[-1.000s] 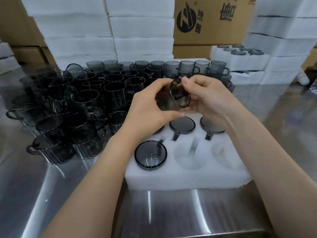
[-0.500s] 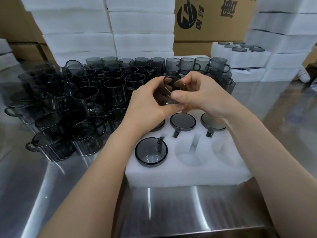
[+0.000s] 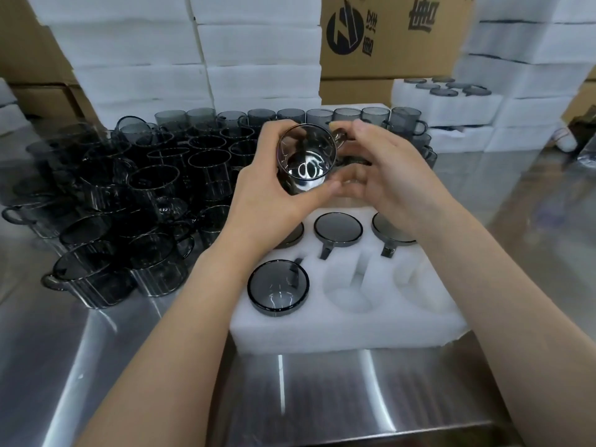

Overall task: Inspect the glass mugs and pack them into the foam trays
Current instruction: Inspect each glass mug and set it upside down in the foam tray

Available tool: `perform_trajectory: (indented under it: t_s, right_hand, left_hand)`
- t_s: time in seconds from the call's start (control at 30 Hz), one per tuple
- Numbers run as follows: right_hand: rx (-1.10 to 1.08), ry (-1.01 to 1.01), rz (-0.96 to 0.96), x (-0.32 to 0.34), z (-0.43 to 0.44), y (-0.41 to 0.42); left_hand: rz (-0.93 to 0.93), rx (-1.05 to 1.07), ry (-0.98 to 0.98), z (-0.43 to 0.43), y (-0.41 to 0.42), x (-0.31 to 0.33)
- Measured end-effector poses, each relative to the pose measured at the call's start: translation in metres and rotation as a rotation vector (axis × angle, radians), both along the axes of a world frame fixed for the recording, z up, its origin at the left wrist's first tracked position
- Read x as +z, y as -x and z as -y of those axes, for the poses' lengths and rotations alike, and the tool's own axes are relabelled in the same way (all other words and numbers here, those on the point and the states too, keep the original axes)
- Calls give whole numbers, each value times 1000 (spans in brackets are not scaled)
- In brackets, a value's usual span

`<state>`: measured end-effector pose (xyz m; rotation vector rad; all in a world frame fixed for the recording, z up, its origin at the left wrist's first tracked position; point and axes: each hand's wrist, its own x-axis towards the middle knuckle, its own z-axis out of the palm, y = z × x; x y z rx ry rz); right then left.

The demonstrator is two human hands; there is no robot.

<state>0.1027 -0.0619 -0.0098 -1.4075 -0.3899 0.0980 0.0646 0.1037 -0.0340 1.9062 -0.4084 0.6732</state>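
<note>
Mug held up for inspection over the tray; the risk is a slip.

Left hand (image 3: pixel 267 191) grips the mug (image 3: pixel 306 161) round its body, mouth toward the camera; right hand (image 3: pixel 383 175) is partly open, fingers by the handle, firm hold not evident. The mug hangs above the foam tray (image 3: pixel 348 327), four slots filled, two empty. If the one-hand grip loosens while it is turned, it would likely strike the packed mugs (image 3: pixel 338 228) below or the loose mugs (image 3: pixel 135 201) crowding the tabletop (image 3: pixel 322 391) just left.
</note>
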Motion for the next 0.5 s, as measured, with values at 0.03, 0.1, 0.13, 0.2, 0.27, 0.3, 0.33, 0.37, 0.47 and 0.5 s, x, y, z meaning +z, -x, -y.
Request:
perform_trajectory:
  t_s: [0.03, 0.1, 0.13, 0.2, 0.27, 0.3, 0.33, 0.37, 0.47, 0.5]
  right_hand:
    - [33, 24, 19, 0, 1, 0]
    - [56, 89, 76, -1, 1, 1]
    - [52, 104, 89, -1, 1, 1]
    - [47, 103, 93, -2, 1, 1]
    - [35, 129, 93, -3, 1, 0]
    - [31, 147, 91, -4, 1, -1]
    - [30, 153, 85, -4, 1, -1]
    - [33, 146, 77, -4, 1, -2]
    - [58, 104, 64, -4, 2, -2]
    - [68, 92, 59, -3, 2, -2]
  left_hand:
    - [-14, -28, 20, -1, 0, 0]
    - [-47, -97, 23, -2, -1, -3]
    - [-45, -111, 2, -3, -1, -4]
    - [-27, -95, -32, -3, -2, -4]
    - [-10, -44, -40, -3, -2, -3]
    - [-12, -21, -46, -3, -2, -2]
    - [-23, -9, -50, -3, -1, -1]
    - [-40, -8, -46, -3, -1, 0]
    - [-96, -43, 16, -2, -1, 2]
    - [-108, -56, 40, -2, -1, 3]
